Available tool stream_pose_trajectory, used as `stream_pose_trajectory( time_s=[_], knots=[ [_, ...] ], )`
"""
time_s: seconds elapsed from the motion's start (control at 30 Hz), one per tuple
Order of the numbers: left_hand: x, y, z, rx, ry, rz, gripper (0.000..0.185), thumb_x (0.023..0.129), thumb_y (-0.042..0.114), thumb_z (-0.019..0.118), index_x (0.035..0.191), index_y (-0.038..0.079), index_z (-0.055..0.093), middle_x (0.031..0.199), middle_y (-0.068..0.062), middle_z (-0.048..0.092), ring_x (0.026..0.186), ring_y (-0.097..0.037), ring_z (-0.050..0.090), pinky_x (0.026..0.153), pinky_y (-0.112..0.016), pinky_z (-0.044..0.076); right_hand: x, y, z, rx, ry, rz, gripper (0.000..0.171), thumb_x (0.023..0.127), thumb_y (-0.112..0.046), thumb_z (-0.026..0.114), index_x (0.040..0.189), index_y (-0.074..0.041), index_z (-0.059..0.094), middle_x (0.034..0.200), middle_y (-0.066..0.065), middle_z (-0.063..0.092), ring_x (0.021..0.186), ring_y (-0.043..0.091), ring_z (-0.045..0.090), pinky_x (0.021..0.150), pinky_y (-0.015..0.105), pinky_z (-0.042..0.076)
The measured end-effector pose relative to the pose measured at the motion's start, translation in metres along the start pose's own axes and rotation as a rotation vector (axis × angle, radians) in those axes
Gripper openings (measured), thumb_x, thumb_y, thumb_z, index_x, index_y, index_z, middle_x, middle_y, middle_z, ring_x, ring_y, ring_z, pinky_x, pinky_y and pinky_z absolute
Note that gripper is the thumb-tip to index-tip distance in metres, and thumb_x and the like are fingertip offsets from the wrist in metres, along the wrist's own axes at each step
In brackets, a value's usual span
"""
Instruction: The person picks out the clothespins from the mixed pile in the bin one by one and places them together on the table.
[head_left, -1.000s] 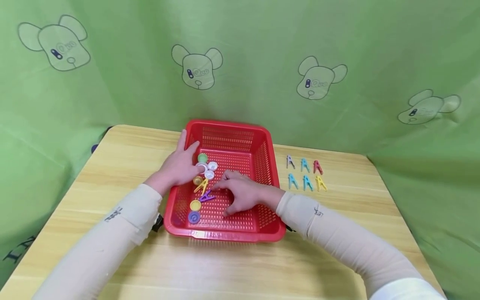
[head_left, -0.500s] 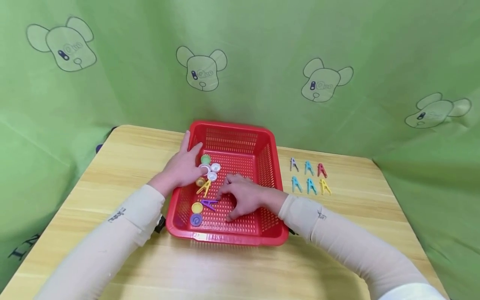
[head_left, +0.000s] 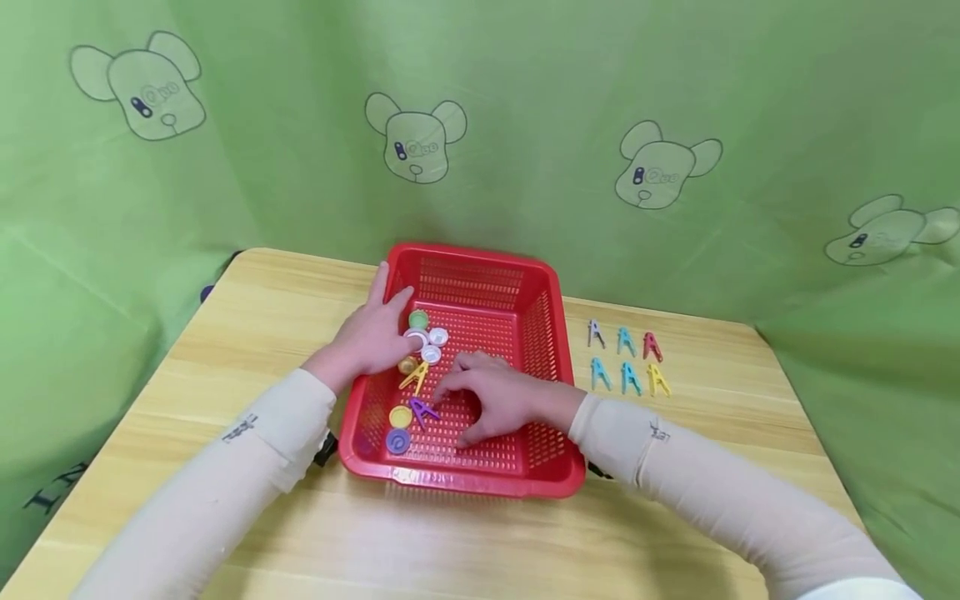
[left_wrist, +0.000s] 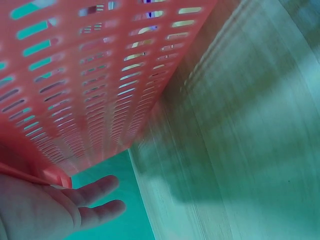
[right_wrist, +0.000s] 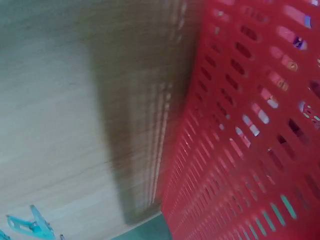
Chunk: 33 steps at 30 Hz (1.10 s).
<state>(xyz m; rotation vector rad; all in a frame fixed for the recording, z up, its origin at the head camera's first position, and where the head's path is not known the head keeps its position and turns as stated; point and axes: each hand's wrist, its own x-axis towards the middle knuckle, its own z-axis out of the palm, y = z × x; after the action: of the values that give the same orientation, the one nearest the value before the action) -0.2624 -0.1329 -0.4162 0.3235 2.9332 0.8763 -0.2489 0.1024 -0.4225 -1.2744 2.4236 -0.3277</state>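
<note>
My left hand (head_left: 370, 337) reaches over the left rim of a red plastic basket (head_left: 450, 483). Its thumb touches or nearly touches a white bottle cap (head_left: 417, 338); other fingers extend along the rim, two showing in the left wrist view. Inside the basket my right hand (head_left: 498, 396) is bent, thumb and forefinger wide apart, fingertips beside a purple clothespin (head_left: 422, 412); contact cannot be told. A yellow clothespin (head_left: 415, 377) lies further back. Around these lie more caps: green (head_left: 418, 319), gold (head_left: 407, 365), yellow (head_left: 401, 417) and purple (head_left: 398, 441), plus two more white ones.
Right of the basket, two rows of clothespins lie on the wooden table (head_left: 465, 550), including a red one (head_left: 652, 346) and a yellow one (head_left: 658, 380). A green curtain (head_left: 525, 208) hangs behind the table. Perforated basket walls rise around both hands.
The purple clothespin has turned and shifted toward the front of the basket, away from the yellow clothespin. My right hand has drawn slightly back. The whole view has slid a little.
</note>
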Motion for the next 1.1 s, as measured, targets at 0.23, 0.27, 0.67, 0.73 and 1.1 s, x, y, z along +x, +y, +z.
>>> stream_pose_trajectory(
  time_s=[0.23,0.27,0.67,0.73,1.1],
  knots=[
    [0.001,-0.001,0.0,-0.024,-0.002,0.0,0.086,0.089,0.031,0.069,0.159,0.005,0.024,0.162,-0.006,-0.026,0.127,-0.045,0.049,0.081,-0.048,0.058,-0.011,-0.013,-0.024,-0.001,0.001,0.001,0.062,0.071,-0.042,0.089,0.128,-0.032,0.067,0.112,-0.005,0.053,0.105,0.011,0.041,0.089,0.034,0.041],
    [0.001,0.0,-0.001,-0.028,-0.001,0.001,0.086,0.089,0.031,0.069,0.159,0.005,0.024,0.162,-0.006,-0.026,0.127,-0.045,0.049,0.08,-0.048,0.058,-0.012,-0.015,-0.028,-0.004,0.002,-0.006,0.061,0.072,-0.043,0.089,0.127,-0.031,0.067,0.11,-0.006,0.053,0.104,0.011,0.041,0.088,0.034,0.041],
    [-0.001,0.0,0.0,-0.031,-0.003,0.005,0.083,0.091,0.032,0.066,0.158,0.005,0.025,0.163,-0.008,-0.024,0.12,-0.044,0.055,0.076,-0.045,0.06,0.02,-0.017,-0.033,0.037,0.002,-0.057,0.056,0.072,-0.033,0.091,0.123,-0.026,0.069,0.114,-0.004,0.055,0.111,0.018,0.048,0.096,0.036,0.043],
    [-0.001,0.0,0.0,-0.04,-0.007,0.007,0.082,0.093,0.033,0.065,0.159,0.005,0.025,0.163,-0.008,-0.024,0.12,-0.044,0.055,0.075,-0.044,0.06,0.025,-0.012,-0.028,0.063,-0.026,-0.042,0.058,0.071,-0.031,0.092,0.124,-0.025,0.069,0.116,0.0,0.056,0.112,0.022,0.049,0.097,0.036,0.042],
    [0.0,-0.004,-0.001,-0.062,-0.004,-0.017,0.078,0.097,0.044,0.058,0.159,0.01,0.025,0.164,-0.007,-0.021,0.127,-0.045,0.049,0.081,-0.048,0.058,0.037,0.002,-0.017,0.072,-0.097,0.021,0.062,0.075,-0.035,0.089,0.132,-0.033,0.065,0.136,-0.003,0.049,0.127,0.015,0.04,0.108,0.04,0.036]
  ],
)
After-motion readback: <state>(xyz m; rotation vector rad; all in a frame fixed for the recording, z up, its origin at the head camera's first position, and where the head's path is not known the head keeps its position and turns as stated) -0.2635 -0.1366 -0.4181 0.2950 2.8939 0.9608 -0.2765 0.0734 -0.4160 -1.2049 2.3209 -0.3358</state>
